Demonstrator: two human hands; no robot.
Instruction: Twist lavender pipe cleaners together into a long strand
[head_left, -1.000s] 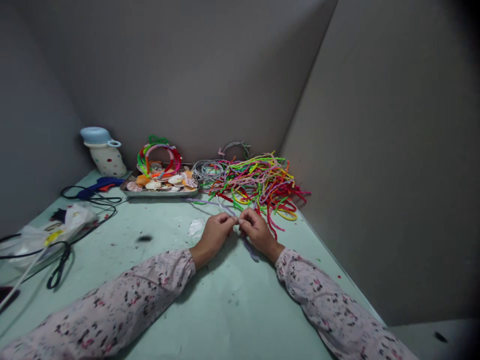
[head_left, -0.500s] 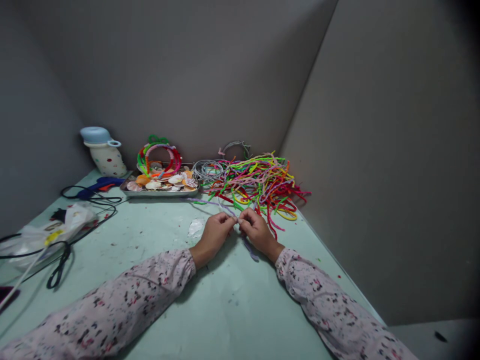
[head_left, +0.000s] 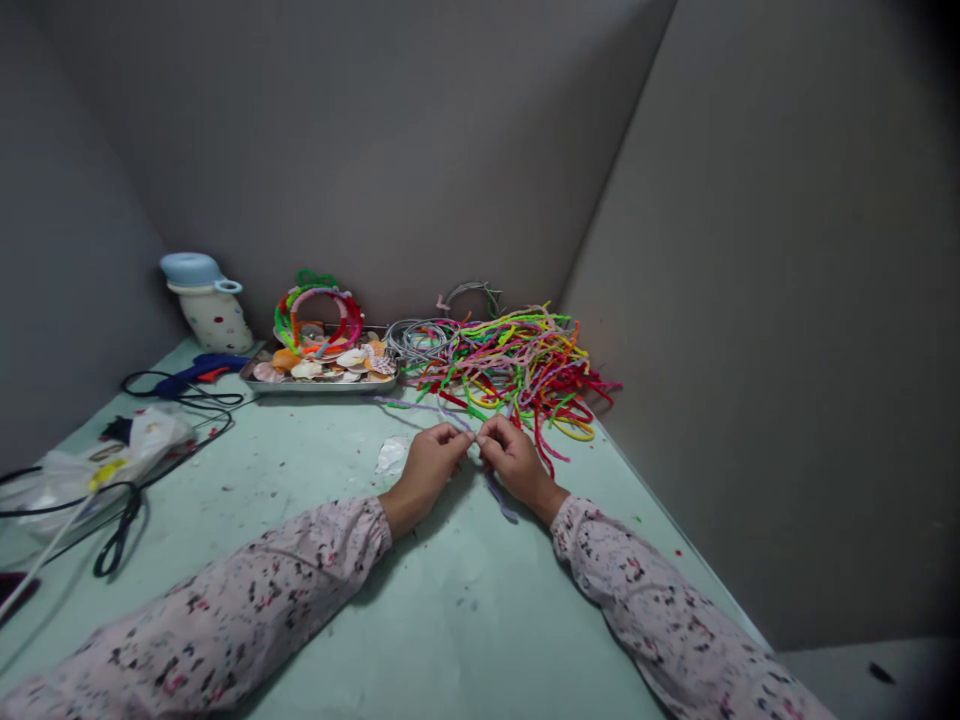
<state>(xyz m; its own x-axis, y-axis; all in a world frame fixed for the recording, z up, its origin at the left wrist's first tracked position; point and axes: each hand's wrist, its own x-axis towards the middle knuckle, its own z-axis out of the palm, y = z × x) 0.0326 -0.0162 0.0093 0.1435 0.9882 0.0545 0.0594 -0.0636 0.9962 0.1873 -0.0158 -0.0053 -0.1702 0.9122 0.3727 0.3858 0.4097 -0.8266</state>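
Over the table's middle, my left hand (head_left: 435,462) and my right hand (head_left: 517,460) meet fingertip to fingertip, both closed in a pinch. Between them runs a pale purple pipe cleaner (head_left: 501,500); one fuzzy end hangs below the fingers. Another purple stretch shows beyond my fingertips, toward the pile. The exact spot that they pinch is hidden by the fingers. Just past my hands lies a tangled heap of coloured pipe cleaners (head_left: 517,360), red, green, yellow and pink.
Left of the heap, a metal tray (head_left: 322,390) holds seashells, with fuzzy coloured rings (head_left: 319,310) standing on them. Coiled grey wire (head_left: 420,342) lies beside it. Further left are a bottle (head_left: 214,315), a blue-handled tool (head_left: 199,372), black cable (head_left: 120,540) and a plastic bag (head_left: 67,480).
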